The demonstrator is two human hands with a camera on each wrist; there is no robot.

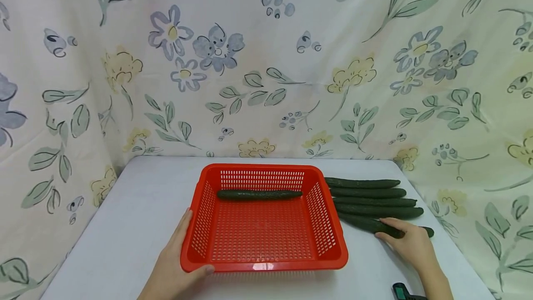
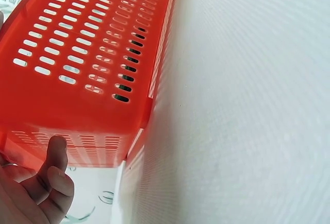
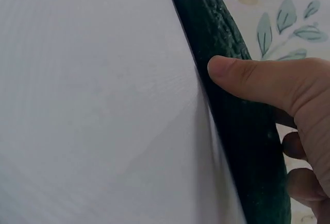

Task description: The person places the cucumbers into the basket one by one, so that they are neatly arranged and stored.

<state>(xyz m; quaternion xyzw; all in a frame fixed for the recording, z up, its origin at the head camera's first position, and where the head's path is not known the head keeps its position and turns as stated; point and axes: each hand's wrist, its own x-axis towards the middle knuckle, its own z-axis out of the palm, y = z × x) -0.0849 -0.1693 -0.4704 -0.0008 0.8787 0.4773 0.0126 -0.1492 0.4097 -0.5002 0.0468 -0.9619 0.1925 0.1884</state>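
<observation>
In the head view a red plastic basket (image 1: 300, 266) with slotted walls stands in the middle of the table. One dark green cucumber (image 1: 258, 194) lies across its far end. My left hand (image 1: 175, 258) holds the basket's near left corner, thumb at the front rim and fingers along the left side. To the right of the basket, my right hand (image 1: 410, 244) grips the nearest cucumber (image 1: 362, 222) of a row. The right wrist view shows the thumb (image 3: 240, 77) on one side of that cucumber and fingertips (image 3: 304, 184) at the other.
Several more cucumbers (image 1: 374, 201) lie side by side right of the basket, their left ends close to its wall. The white table (image 1: 141, 198) ends at a floral curtain (image 1: 266, 68) behind and on both sides. A black device (image 1: 400, 291) sits by my right wrist.
</observation>
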